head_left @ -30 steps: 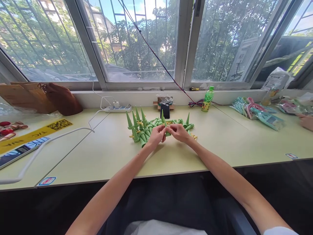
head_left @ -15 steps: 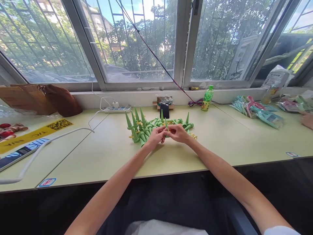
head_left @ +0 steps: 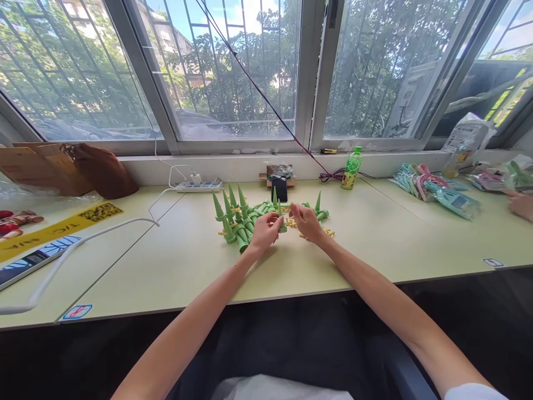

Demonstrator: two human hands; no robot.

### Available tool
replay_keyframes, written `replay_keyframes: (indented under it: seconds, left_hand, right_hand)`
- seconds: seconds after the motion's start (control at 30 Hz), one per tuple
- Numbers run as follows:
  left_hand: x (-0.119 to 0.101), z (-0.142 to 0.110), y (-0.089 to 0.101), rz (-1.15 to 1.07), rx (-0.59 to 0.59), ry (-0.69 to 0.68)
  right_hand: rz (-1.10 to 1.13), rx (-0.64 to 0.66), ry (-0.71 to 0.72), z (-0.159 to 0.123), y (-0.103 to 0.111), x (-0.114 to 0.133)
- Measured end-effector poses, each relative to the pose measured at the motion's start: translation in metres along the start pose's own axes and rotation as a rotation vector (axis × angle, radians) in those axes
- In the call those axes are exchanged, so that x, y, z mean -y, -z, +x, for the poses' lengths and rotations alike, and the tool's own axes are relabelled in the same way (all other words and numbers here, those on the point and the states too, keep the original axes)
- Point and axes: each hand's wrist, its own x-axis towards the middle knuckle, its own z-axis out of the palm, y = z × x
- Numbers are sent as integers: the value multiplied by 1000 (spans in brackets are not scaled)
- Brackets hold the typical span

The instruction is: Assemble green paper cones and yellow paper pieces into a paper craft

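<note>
My left hand is closed on a green watering spike, held upright with its point up. To the right of it, my right hand is raised slightly, thumb and fingers pinched together; whatever is between them is too small to make out. Several similar green spikes stand or lie in a pile left of and behind my left hand, some with small yellow pieces on them. Loose yellow pieces lie on the table under and beside my right hand. Another upright green spike is behind my right hand.
A black phone leans on a small box behind the pile. Further back are a green bottle and a power strip. Packs of hangers lie on the right, near another person's hand. A white cable crosses the left.
My right hand has come away from the spike, slightly to the right and up. The left hand keeps the spike, which now shows more fully.
</note>
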Motion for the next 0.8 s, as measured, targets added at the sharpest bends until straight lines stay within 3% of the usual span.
replay_keyframes:
  seconds: [0.13, 0.3, 0.57, 0.8]
  left_hand:
    - [1, -3, -2, 255, -4, -112]
    - [9, -2, -2, 458, 55, -191]
    - [11, -1, -2, 425, 10, -169]
    - [-5, -6, -4, 398, -169, -281]
  right_hand:
    - [-115, -145, -71, 3, 7, -5]
    - [-206, -161, -92, 4, 11, -12]
    - [-335, 21, -68, 5, 8, -21]
    - [-443, 204, -51, 5, 8, -24]
